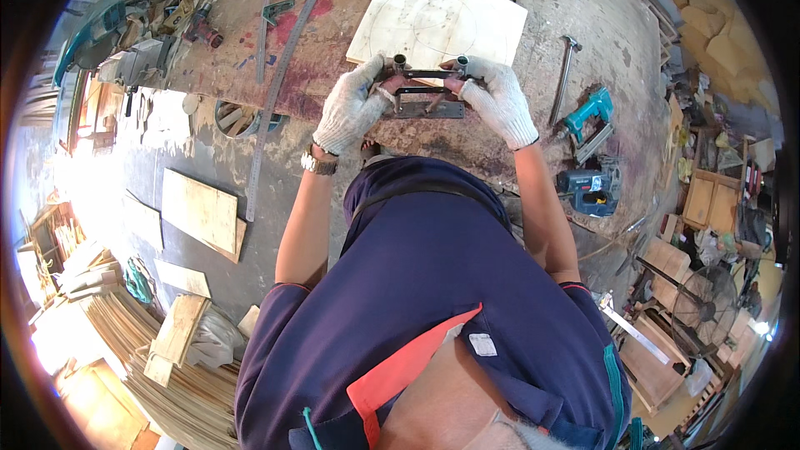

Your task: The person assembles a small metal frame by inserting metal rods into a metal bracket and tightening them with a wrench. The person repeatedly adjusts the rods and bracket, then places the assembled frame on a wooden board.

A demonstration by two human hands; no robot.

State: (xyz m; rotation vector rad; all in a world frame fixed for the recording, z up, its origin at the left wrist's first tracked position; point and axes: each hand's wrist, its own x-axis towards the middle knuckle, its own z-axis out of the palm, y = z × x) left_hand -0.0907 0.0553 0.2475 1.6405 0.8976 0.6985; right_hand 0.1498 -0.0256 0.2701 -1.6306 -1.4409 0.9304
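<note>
Some faint circles [429, 17] seem drawn but uncut on the board [492, 21] at upper centre, where the left hand [357, 104] and right hand [497, 100] pinch opposite ends of a metal bracket [423, 90] by the board's lower edge.

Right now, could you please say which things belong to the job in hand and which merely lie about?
In use: metal frame, held between left hand and right hand; probably the pale board.
Apparently lying about: hammer, teal power tool, blue power tool, long ruler.
</note>
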